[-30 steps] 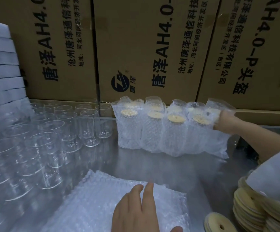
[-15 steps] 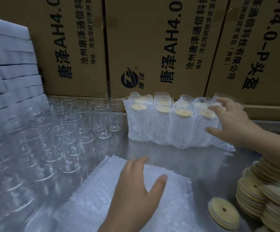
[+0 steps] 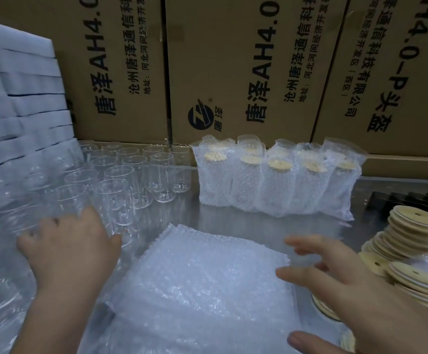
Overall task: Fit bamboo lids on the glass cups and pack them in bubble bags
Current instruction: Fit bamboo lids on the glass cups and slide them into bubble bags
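Several empty glass cups (image 3: 141, 172) crowd the left side of the steel table (image 3: 235, 222). My left hand (image 3: 69, 249) is among the nearest ones, with its fingers curled round a glass cup (image 3: 65, 200) and its thumb spread to the right. A flat stack of bubble bags (image 3: 195, 282) lies in front of me. My right hand (image 3: 356, 284) hovers blurred over the stack's right edge, fingers spread and holding nothing. Bamboo lids (image 3: 412, 226) are piled just right of it. A row of lidded cups packed in bubble bags (image 3: 271, 187) stands at the back.
Printed cardboard boxes (image 3: 233, 72) wall off the back of the table. White foam sheets (image 3: 16, 98) are stacked at the far left behind the glasses. A black ribbed tray (image 3: 417, 203) sits at the right edge behind the lids.
My left hand left the bubble bag stack and moved left onto the glass cups. My right hand drew back from the packed row to the near right, beside the lids.
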